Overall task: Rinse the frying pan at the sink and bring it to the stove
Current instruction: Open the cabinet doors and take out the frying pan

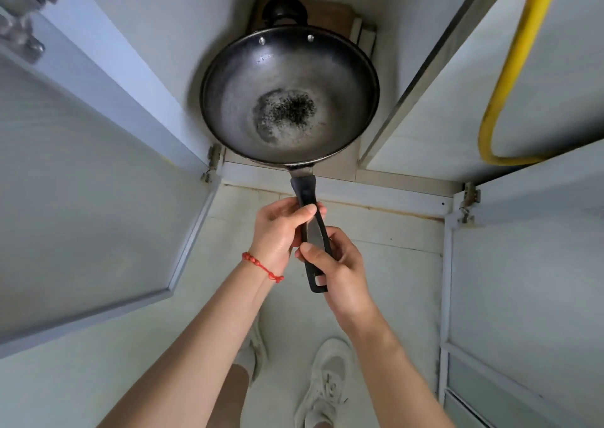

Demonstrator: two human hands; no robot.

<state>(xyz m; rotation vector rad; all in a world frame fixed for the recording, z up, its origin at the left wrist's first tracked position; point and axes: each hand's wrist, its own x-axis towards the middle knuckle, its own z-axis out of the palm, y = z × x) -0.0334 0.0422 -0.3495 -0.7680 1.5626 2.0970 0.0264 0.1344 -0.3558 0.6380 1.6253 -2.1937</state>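
2 hands, left (pixel 277 228) and right (pixel 336 264), gripping frying pan (pixel 289 95) handle (pixel 312 231); bowl pointing away into cabinet (pixel 425 107)

Both hands, left hand (pixel 277 228) and right hand (pixel 336 270), grip the frying pan (pixel 289 97) handle (cabinet doors open).

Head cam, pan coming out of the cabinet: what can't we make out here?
- Sink and stove: not in the head view at all.
- Dark round thing behind the pan: mostly hidden by the pan's rim.
- Metal fittings top left: blurred and cut by the edge.
- Yellow hose: both ends run out of frame.
- Handle middle: covered by left hand and right hand.
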